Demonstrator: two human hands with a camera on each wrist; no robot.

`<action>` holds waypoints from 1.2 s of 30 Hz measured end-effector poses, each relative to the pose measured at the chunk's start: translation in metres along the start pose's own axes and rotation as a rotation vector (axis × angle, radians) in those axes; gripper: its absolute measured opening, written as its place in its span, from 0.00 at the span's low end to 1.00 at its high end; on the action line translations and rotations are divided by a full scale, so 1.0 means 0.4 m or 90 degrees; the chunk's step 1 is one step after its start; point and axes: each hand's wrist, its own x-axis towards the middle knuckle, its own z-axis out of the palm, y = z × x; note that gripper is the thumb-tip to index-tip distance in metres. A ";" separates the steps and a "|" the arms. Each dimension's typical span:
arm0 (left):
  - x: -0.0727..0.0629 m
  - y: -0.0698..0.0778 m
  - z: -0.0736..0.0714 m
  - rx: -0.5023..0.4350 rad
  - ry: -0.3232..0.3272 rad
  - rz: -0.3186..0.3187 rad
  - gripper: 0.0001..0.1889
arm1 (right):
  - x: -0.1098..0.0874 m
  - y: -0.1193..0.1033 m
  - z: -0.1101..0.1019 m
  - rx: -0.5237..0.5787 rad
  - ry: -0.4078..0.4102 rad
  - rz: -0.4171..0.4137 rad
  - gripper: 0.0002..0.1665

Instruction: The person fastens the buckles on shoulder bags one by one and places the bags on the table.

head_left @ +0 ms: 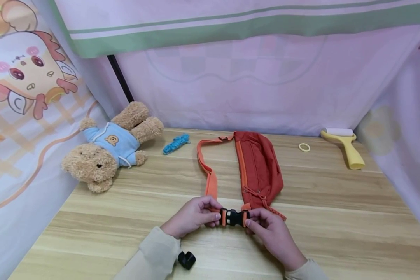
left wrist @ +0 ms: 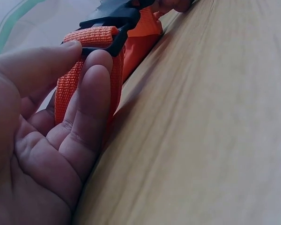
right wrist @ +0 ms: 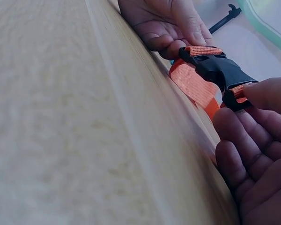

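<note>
A black side-release buckle (head_left: 236,218) on orange webbing is held just above the table in front of me. My left hand (head_left: 195,216) pinches its left end between thumb and fingers; my right hand (head_left: 274,235) pinches the right end. In the right wrist view the two halves of the buckle (right wrist: 225,74) meet in one line; whether they are fully locked I cannot tell. The orange strap (head_left: 211,182) loops back from the left end to a red waist bag (head_left: 262,167), which lies on the table behind my right hand.
A teddy bear (head_left: 106,149) in a blue hoodie lies at the left, beside a blue cord bundle (head_left: 176,144). A pale yellow ring (head_left: 304,147) and a yellow-handled lint roller (head_left: 350,149) lie at the right. Near my left sleeve is a small black object (head_left: 187,260).
</note>
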 end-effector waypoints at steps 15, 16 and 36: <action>0.000 0.005 -0.002 0.043 -0.007 0.001 0.11 | -0.003 -0.004 -0.004 0.029 -0.003 0.004 0.14; -0.001 0.006 -0.001 0.045 -0.006 0.002 0.11 | -0.003 -0.005 -0.004 0.026 -0.002 0.005 0.14; -0.001 0.006 0.016 0.054 -0.003 0.013 0.08 | -0.004 -0.001 0.000 0.016 -0.053 0.031 0.16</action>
